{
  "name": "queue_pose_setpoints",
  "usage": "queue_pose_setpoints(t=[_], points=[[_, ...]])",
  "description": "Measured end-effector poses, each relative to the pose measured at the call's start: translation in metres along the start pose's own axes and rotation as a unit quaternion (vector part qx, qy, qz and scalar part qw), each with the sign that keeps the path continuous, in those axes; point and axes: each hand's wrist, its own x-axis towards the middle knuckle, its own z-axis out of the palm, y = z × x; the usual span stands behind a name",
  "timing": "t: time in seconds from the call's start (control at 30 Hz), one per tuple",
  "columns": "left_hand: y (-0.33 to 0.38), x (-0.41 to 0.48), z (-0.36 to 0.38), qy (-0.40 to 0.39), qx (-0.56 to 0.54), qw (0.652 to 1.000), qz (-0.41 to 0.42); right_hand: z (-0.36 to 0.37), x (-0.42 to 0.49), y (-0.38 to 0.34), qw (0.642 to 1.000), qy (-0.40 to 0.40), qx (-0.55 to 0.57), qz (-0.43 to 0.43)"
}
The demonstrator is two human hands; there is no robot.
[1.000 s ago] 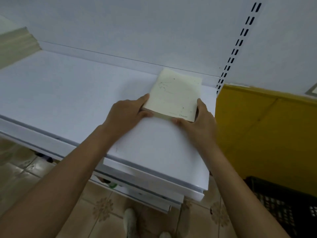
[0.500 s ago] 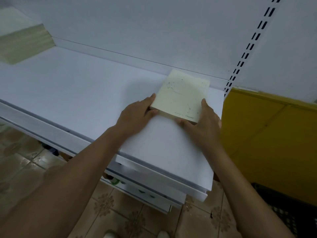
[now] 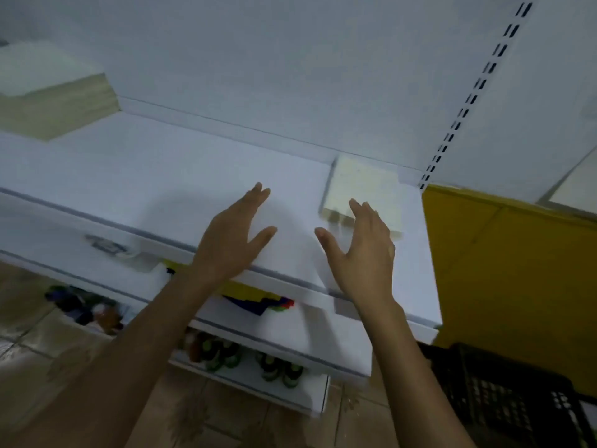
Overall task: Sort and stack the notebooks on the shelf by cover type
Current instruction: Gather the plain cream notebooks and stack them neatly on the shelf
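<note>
Notebook point(image 3: 371, 189) flat at shelf point(image 3: 161, 176) rear corner — just beyond right grip point(image 3: 365, 253) | left grip point(image 3: 229, 240) beside | both splayed, empty

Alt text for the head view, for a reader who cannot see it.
The left hand and right hand hover open and empty above a white metal shelf. A small stack of cream-covered notebooks lies flat in its back right corner, beyond the right hand; a taller pale stack sits far left.
</note>
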Motion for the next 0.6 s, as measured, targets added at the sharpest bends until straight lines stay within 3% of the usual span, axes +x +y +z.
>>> queue_pose_setpoints(t=[0.1,0.2,0.4,0.6], points=[[-0.044,-0.054,-0.064,0.023,0.049,0.998,-0.024,0.038,-0.026,-0.079,0.996,-0.047,-0.002,-0.070],[-0.086,-0.113,-0.124,0.068,0.075,0.990,-0.100,0.078,-0.049,-0.155,0.984,-0.081,0.026,-0.154],[-0.147,-0.228,-0.218,0.160,0.147,0.948,-0.234,0.142,-0.102,-0.278,0.949,-0.141,0.054,-0.277],[-0.181,-0.286,-0.272,0.210,0.227,0.918,-0.249,0.191,-0.123,-0.337,0.925,-0.180,0.050,-0.331]])
